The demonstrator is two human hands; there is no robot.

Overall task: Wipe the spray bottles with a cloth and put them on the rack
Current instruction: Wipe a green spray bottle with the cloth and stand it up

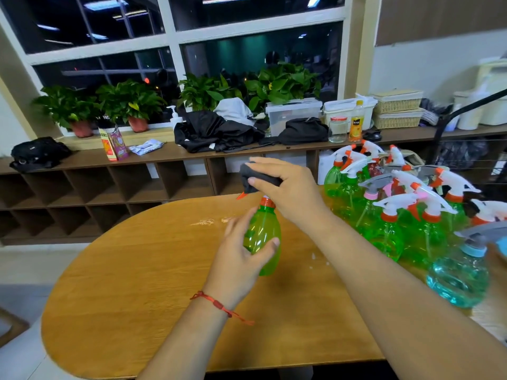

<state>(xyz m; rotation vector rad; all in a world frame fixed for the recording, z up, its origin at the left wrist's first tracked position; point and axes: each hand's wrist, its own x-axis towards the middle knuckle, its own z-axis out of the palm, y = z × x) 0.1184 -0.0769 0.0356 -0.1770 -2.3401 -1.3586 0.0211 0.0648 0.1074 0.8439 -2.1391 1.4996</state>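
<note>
One green bottle (262, 237) sat held in the left hand (241, 259) while the right hand (288, 187) rubbed its top with the dark cloth (255, 175), and many bottles (397, 209) waited unwiped on the counter (164, 270).

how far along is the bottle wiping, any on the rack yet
Early, it seems. No bottle visibly sits on the black rack at the right edge. In hand: the left hand holds a green spray bottle while the right hand presses a dark cloth over its head. Left: the bottle cluster waiting on the table.

Potted plants (131, 105) line the windowsill. Black clothing (216, 131), a glass jar (338, 129) and wicker baskets (397, 108) occupy the shelf (170, 153).
</note>
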